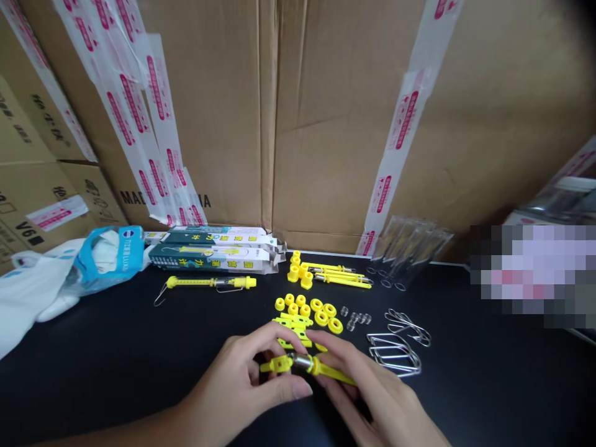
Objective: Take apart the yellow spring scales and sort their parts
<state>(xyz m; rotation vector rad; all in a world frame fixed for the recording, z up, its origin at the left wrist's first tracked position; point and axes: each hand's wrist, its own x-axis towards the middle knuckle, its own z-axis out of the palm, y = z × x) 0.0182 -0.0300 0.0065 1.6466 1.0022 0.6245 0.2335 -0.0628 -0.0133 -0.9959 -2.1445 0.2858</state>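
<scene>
My left hand (249, 379) and my right hand (367, 391) meet low over a black table (116, 354). Together they pinch a yellow plastic rod with a metal spring (302, 364) in its middle. The left fingers grip the short yellow end, the right fingers hold the longer yellow strip. Just beyond them lie yellow flat strips (294, 324), yellow rings (321, 311) and small metal springs (356, 318).
Wire hooks (395, 347) lie to the right of the hands. A finished yellow scale (209, 283) lies at left, near printed packages (214, 249) and a blue-and-white bag (93, 261). Clear tubes (410, 251), more yellow rods (326, 273) and cardboard boxes (279, 124) stand behind.
</scene>
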